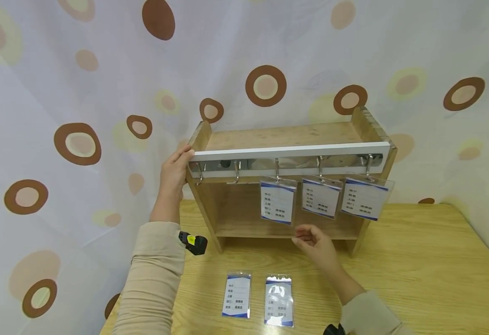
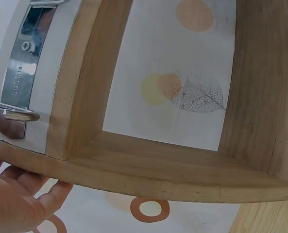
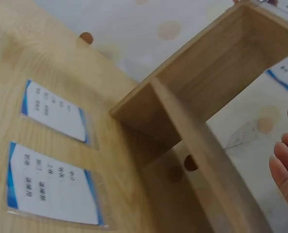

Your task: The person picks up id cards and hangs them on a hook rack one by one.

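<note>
Badges [image 1: 277,201] hang just clear of the loosely curled right grip [image 1: 316,244], left grip [image 1: 175,170] clasping the shelf's edge [image 2: 134,187]

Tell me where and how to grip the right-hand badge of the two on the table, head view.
Likely best with the right hand, coming low from the right: pinch the badge by its long right edge. It lies flat on the table, so tip that edge up first; the other badge lies off its left.
</note>
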`<state>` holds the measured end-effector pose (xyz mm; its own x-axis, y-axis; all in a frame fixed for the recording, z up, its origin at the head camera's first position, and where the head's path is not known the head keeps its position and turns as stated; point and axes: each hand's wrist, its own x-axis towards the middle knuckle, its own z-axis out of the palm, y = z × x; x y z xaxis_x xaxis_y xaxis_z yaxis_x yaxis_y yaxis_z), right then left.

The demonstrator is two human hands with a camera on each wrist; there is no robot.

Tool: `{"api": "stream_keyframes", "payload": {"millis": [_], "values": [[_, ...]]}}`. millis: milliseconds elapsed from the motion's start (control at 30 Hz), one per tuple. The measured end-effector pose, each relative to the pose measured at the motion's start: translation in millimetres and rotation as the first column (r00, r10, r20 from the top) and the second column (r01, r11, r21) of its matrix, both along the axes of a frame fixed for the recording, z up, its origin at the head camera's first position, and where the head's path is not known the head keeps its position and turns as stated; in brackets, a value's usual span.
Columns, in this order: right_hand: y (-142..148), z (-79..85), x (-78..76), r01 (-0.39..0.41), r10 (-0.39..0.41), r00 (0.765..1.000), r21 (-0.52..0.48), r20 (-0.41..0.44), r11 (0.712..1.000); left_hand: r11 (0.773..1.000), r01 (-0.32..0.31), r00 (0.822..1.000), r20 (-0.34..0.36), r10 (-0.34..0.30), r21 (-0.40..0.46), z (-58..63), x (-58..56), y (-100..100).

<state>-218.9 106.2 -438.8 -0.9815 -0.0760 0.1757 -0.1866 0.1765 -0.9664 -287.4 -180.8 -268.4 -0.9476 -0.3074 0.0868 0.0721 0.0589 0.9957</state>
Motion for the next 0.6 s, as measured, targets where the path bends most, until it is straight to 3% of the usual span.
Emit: {"api": "stream_keyframes", "payload": {"millis": [267,433,600], "values": [[-4.5,-34.4,1.5,-0.048,0.045,0.992,0.019,0.119,0.999,1.000,-0.001,1.000,0.003,0.001,-0.016,-0.5,1.0,0.3],[-6.1,-57.5,-0.5,-0.064,0.065,0.985,-0.010,0.159,0.998,1.000,0.002,1.000,0.007,-0.002,-0.022,-0.2,1.2,0.0],[-8.8,-74.2,-2.3,-0.080,0.073,0.983,0.031,0.170,0.996,1.000,0.004,1.000,-0.003,-0.004,-0.015,0.0,1.1,0.6]]}}
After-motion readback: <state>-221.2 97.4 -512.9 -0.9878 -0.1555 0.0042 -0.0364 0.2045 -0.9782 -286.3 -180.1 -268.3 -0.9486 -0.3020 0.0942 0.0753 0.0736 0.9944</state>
